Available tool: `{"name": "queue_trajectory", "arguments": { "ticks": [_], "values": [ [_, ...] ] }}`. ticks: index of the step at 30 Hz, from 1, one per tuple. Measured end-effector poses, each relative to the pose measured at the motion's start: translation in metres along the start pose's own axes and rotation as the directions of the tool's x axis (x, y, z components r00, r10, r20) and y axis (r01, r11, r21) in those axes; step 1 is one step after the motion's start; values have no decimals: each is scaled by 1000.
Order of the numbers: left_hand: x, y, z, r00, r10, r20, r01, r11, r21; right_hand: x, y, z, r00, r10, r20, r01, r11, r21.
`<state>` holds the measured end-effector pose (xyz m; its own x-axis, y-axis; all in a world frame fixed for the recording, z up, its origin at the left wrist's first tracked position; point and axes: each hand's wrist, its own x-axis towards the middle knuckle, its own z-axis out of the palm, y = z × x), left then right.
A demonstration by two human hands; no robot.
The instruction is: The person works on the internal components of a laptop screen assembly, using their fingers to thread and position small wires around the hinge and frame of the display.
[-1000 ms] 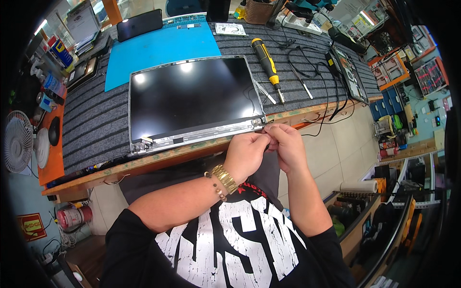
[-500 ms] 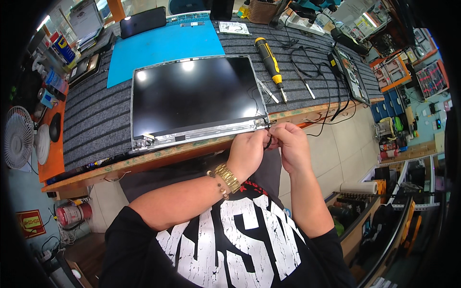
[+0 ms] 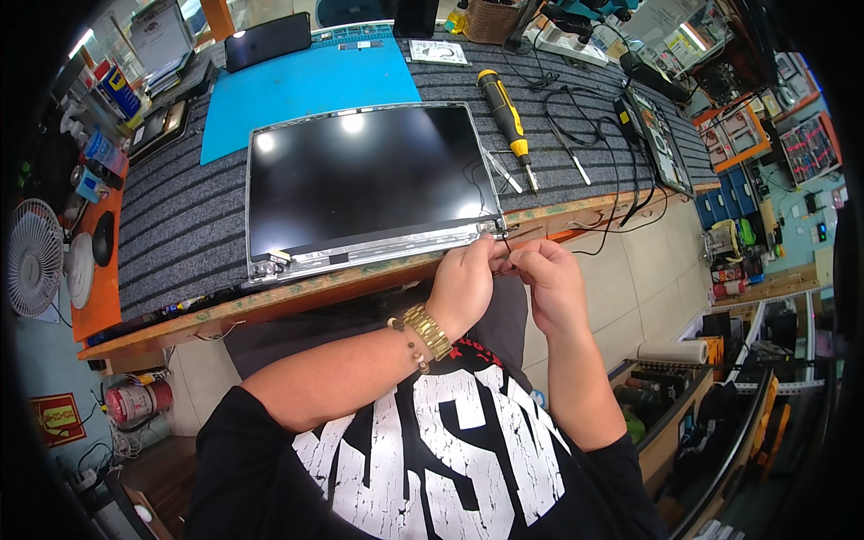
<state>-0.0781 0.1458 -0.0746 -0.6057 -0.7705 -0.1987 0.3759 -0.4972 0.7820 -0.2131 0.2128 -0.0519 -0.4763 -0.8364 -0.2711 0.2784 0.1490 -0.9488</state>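
A laptop screen (image 3: 360,180) in its silver lid lies face up at the near edge of the bench, its lower frame strip exposed. Just off its near right corner, where the hinge (image 3: 487,228) sits, my two hands work close together. A thin black cable (image 3: 507,244) runs down from that corner between them. My left hand (image 3: 463,281) is closed, its fingertips by the corner; whatever it pinches is hidden behind the fingers. Thumb and forefinger of my right hand (image 3: 553,281) are pinched together on the cable, slightly right of the left hand.
Right of the screen lie a yellow-and-black screwdriver (image 3: 504,117), a thin metal tool (image 3: 571,155) and an opened laptop base (image 3: 661,144) with loose cables. A blue mat (image 3: 315,83) lies behind the screen. A white fan (image 3: 36,256) stands far left.
My right hand has moved slightly down and right, away from the screen corner, and the cable shows more plainly between the hands. My left hand has barely shifted.
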Motion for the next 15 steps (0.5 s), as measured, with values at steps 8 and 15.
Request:
{"name": "queue_trajectory", "arguments": {
  "ticks": [8,15],
  "values": [
    [6,-5,-2,995,-96,16,95,993,66,-29,6,-2,998,40,-41,-42,998,-48],
    [6,-4,1,998,-68,10,67,994,89,-47,8,-14,1000,25,-7,-25,999,-28]
  ]
}}
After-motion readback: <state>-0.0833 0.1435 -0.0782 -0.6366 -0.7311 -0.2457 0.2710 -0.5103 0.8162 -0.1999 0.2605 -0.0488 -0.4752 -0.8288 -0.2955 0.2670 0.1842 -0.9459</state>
